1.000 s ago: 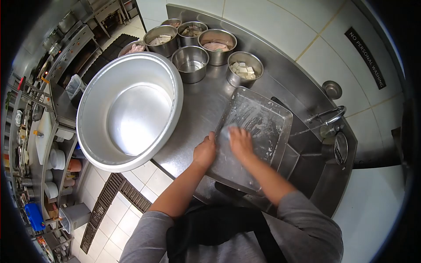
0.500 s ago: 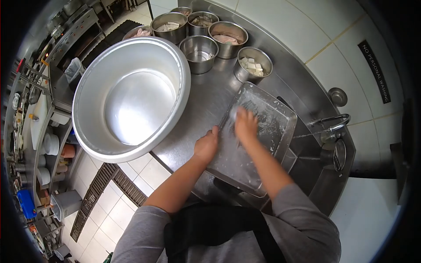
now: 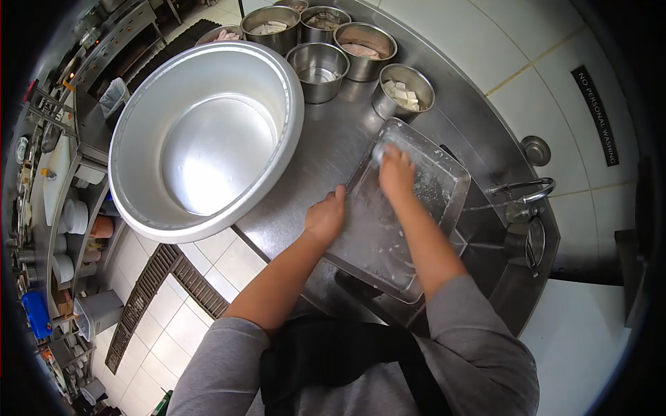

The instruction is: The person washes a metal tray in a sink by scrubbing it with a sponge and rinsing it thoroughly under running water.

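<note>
A metal tray point(image 3: 374, 239) with whitish suds and residue lies over the sink's left edge. My left hand point(image 3: 326, 216) is closed on the tray's left rim, thumb on top. Inside the tray, near its far left corner, my right hand point(image 3: 397, 173) presses a pale scrubbing pad point(image 3: 379, 152) against the bottom; the fingers partly cover the pad. Water runs from the tap point(image 3: 538, 191) to the right of the tray.
A large grey tub point(image 3: 215, 152) stands left on the steel counter point(image 3: 305, 166). Behind are several metal pots, one with white cubes point(image 3: 402, 95), one with pale meat point(image 3: 362, 50). The sink basin point(image 3: 485, 267) is right; a round metal lid or strainer point(image 3: 535, 244) leans there.
My right hand has moved with the pad across the tray toward its far left corner. My left hand keeps its hold on the rim. The camera view has shifted slightly.
</note>
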### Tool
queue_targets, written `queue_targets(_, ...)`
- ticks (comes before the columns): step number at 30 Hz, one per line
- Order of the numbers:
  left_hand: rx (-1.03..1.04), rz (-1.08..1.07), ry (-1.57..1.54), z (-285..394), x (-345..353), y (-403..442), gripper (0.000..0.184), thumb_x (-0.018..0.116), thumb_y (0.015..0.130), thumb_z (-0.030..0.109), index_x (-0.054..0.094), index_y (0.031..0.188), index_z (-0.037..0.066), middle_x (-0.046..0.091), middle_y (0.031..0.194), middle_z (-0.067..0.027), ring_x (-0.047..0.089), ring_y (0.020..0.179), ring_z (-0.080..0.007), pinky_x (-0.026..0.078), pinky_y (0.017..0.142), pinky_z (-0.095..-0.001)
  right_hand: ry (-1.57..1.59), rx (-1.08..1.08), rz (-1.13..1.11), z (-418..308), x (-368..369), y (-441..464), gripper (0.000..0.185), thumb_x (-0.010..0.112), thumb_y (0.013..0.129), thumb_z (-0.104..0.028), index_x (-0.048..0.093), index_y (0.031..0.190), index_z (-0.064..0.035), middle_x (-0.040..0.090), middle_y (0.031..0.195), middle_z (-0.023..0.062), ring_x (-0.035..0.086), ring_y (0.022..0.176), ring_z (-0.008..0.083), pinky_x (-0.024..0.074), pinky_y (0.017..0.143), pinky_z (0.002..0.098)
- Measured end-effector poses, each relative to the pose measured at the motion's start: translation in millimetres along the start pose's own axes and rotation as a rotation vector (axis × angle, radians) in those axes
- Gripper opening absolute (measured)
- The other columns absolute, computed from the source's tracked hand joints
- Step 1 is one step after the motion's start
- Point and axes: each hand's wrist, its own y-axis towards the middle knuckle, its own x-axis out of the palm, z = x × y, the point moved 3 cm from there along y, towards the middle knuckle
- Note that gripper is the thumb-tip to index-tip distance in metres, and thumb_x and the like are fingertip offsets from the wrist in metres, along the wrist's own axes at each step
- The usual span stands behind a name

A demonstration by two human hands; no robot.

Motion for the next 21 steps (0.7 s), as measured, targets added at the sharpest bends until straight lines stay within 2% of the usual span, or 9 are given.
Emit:
queue_targets(3,-0.014,-0.001,0.007,1,-1,-2,0.026,0.050,0.091,0.017,0.037,0.112,0.006,0.062,0.100,-0.0213,0.064,0.081,-0.0414,0.052,0.069,-0.0491,-0.036,0.064,0.014,0,-7,15,0.026,0.047,0.088,-0.015,0.065,0.106,-0.0073,0.056,0.118,0.0064,0.051,0.105,0.0313,0.0390,0.088,0.0501)
queue_targets(5,-0.006,-0.010,0.003,5,-6,0,0.029,0.050,0.092,0.018,0.037,0.114,0.007,0.062,0.100,-0.0210,0.064,0.082,-0.0410,0.052,0.069,-0.0492,-0.163,0.015,-0.030,-28,0,-35,0.027,0.049,0.088,-0.017,0.064,0.106,-0.0048,0.057,0.109,0.0083,0.052,0.101,0.0305,0.0406,0.084,0.0504)
queue_targets(6,-0.025,-0.019,-0.003,6,-7,-1,0.026,0.046,0.090,0.014,0.038,0.114,0.006,0.062,0.101,-0.0210,0.065,0.085,-0.0406,0.052,0.072,-0.0489,-0.191,-0.035,-0.027,-40,3,-68,0.026,0.049,0.088,-0.018,0.064,0.105,-0.0043,0.056,0.107,0.0089,0.052,0.100,0.0302,0.0410,0.083,0.0502)
queue_targets(8,-0.048,-0.033,-0.017,6,-8,-1,0.026,0.043,0.089,0.009,0.039,0.114,0.006,0.062,0.102,-0.0209,0.065,0.088,-0.0402,0.052,0.074,-0.0486,-0.083,-0.142,-0.111,-68,-20,-126,0.025,0.050,0.087,-0.019,0.064,0.101,-0.0042,0.056,0.106,0.0081,0.052,0.098,0.0295,0.0412,0.082,0.0491)
queue_targets(11,-0.050,-0.042,-0.024,5,-6,-1,0.026,0.043,0.089,0.011,0.039,0.114,0.007,0.062,0.102,-0.0211,0.065,0.088,-0.0404,0.052,0.075,-0.0492,-0.142,-0.018,-0.109,-28,-14,-92,0.023,0.051,0.086,-0.017,0.065,0.098,-0.0040,0.056,0.107,0.0085,0.052,0.099,0.0295,0.0414,0.082,0.0479)
queue_targets(13,-0.065,-0.016,0.007,1,0,2,0.035,0.053,0.090,0.021,0.037,0.118,0.008,0.063,0.100,-0.0206,0.064,0.085,-0.0391,0.051,0.071,-0.0490,-0.213,0.102,-0.123,21,-21,-35,0.024,0.050,0.086,-0.016,0.064,0.100,-0.0039,0.056,0.108,0.0089,0.052,0.102,0.0295,0.0413,0.084,0.0482)
queue_targets(15,-0.065,-0.020,0.004,1,0,3,0.036,0.054,0.090,0.021,0.037,0.119,0.008,0.063,0.099,-0.0206,0.064,0.085,-0.0391,0.051,0.071,-0.0491,-0.197,0.158,-0.060,49,-24,-6,0.024,0.050,0.085,-0.014,0.064,0.101,-0.0035,0.056,0.109,0.0092,0.051,0.104,0.0294,0.0412,0.084,0.0485)
queue_targets(18,-0.060,-0.036,0.001,2,-2,2,0.037,0.055,0.089,0.020,0.037,0.119,0.008,0.063,0.098,-0.0205,0.064,0.085,-0.0390,0.050,0.072,-0.0493,-0.241,0.121,-0.148,19,-12,-51,0.025,0.050,0.086,-0.014,0.063,0.103,-0.0037,0.056,0.110,0.0097,0.051,0.105,0.0294,0.0408,0.086,0.0511)
queue_targets(21,-0.062,-0.022,-0.020,3,-3,3,0.037,0.056,0.089,0.019,0.038,0.119,0.008,0.063,0.097,-0.0202,0.064,0.085,-0.0389,0.050,0.072,-0.0492,-0.108,0.096,-0.226,-34,-23,-128,0.026,0.049,0.086,-0.013,0.062,0.106,-0.0031,0.055,0.111,0.0106,0.051,0.105,0.0301,0.0406,0.087,0.0523)
